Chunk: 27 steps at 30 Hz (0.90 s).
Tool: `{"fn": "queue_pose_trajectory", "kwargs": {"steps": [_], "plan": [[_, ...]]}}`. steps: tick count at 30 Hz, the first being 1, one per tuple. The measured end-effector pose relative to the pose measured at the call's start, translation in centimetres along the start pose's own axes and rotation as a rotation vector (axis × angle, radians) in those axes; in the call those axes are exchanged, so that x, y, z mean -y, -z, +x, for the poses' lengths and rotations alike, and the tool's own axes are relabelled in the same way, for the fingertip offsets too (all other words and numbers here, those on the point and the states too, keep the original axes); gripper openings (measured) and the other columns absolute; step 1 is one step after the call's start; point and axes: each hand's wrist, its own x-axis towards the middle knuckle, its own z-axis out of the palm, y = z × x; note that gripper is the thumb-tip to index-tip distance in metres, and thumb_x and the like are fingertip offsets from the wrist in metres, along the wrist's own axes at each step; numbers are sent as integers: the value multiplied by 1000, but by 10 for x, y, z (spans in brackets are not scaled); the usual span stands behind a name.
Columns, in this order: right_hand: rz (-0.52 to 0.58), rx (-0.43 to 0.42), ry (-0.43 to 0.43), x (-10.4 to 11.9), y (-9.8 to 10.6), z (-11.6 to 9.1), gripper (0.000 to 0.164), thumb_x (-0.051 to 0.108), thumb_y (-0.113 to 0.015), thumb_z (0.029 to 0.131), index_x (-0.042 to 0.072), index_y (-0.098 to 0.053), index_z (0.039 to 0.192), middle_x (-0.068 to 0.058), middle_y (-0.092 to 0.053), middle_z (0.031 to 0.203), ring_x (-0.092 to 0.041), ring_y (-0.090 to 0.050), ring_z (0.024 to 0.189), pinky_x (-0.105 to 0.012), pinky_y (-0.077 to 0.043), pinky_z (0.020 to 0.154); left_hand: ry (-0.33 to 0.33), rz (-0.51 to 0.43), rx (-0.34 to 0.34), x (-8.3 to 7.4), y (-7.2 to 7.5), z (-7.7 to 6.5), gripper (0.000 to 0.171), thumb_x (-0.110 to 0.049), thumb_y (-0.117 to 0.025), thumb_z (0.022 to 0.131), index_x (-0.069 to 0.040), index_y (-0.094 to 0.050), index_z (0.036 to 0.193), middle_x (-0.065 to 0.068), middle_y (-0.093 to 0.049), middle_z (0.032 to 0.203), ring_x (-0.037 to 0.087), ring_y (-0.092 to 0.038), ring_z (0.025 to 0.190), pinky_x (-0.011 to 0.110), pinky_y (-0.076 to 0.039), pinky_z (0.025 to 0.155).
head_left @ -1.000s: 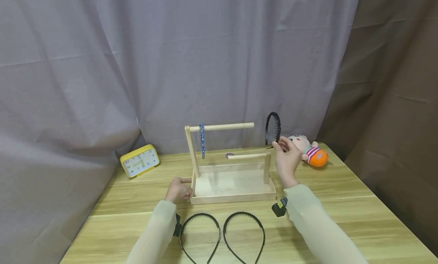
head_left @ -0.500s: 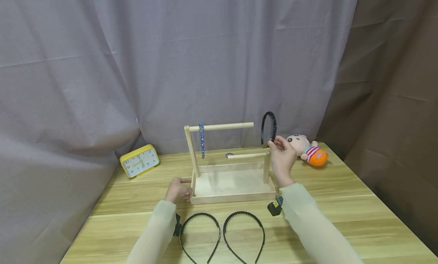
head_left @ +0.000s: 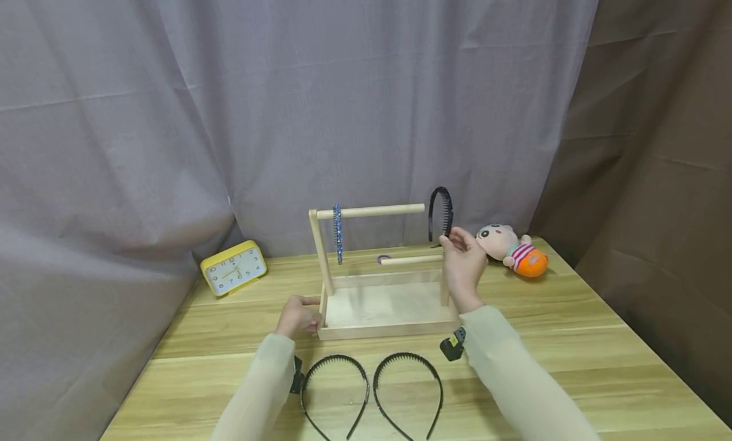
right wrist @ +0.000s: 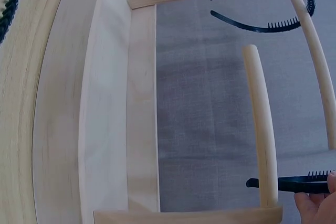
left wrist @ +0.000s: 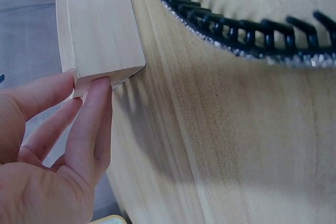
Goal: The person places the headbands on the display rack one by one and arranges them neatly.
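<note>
My left hand (head_left: 297, 316) holds the left end of a pale wooden headband stand (head_left: 389, 331), a shallow tray with two posts and two horizontal bars. In the left wrist view, thumb and fingers pinch the stand's corner (left wrist: 107, 35). A black toothed headband (head_left: 448, 213) hangs upright from the fingers of my right hand (head_left: 464, 266), just right of the upper bar's free end (head_left: 417, 208). The right wrist view shows my right hand (right wrist: 317, 205) partly, at the edge. A blue glittery headband (head_left: 338, 234) hangs on the upper bar's left part.
Two black headbands (head_left: 335, 358) (head_left: 407, 356) lie in front of the stand. A yellow alarm clock (head_left: 234, 269) stands at the left, a plush doll (head_left: 517, 253) lies at the right. Behind the stand is a small purple ring (head_left: 382, 258). A grey curtain (head_left: 366, 110) backs the table.
My right hand has moved left with the black headband, bringing it closer to the upper bar's free end. My left hand and the stand have stayed in place.
</note>
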Motion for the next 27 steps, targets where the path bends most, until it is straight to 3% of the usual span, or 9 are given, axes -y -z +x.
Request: {"fn": "queue_pose_trajectory", "kwargs": {"steps": [5, 15, 21, 27], "plan": [[2, 8, -12, 2, -5, -4, 26, 5, -73, 84, 0, -71, 110, -17, -71, 105, -11, -63, 88, -7, -47, 72, 1, -4, 0, -2, 1, -2, 56, 15, -57, 69, 8, -61, 125, 14, -63, 76, 12, -54, 55, 25, -57, 56], [39, 32, -18, 4, -14, -10, 25, 4, -73, 84, -1, -70, 109, -18, -71, 103, -2, -60, 79, -7, -50, 60, -12, -11, 2, 1, 1, -3, 56, 16, -56, 69, 10, -61, 124, 14, -64, 74, 12, -54, 54, 24, -57, 55], [50, 41, -21, 6, -19, -13, 27, 2, -72, 83, -2, -70, 109, -19, -71, 104, 2, -58, 78, -6, -50, 64, -15, -26, -1, 0, 1, -3, 57, 16, -55, 67, 10, -61, 124, 16, -66, 76, 15, -60, 57, 26, -58, 55], [32, 49, -21, 6, -22, -16, 27, 4, -73, 83, -2, -70, 110, -18, -71, 105, -9, -62, 86, -5, -49, 68, -15, -17, -9, 0, 0, -2, 57, 16, -55, 67, 9, -62, 123, 14, -65, 76, 14, -58, 57, 27, -59, 58]]}}
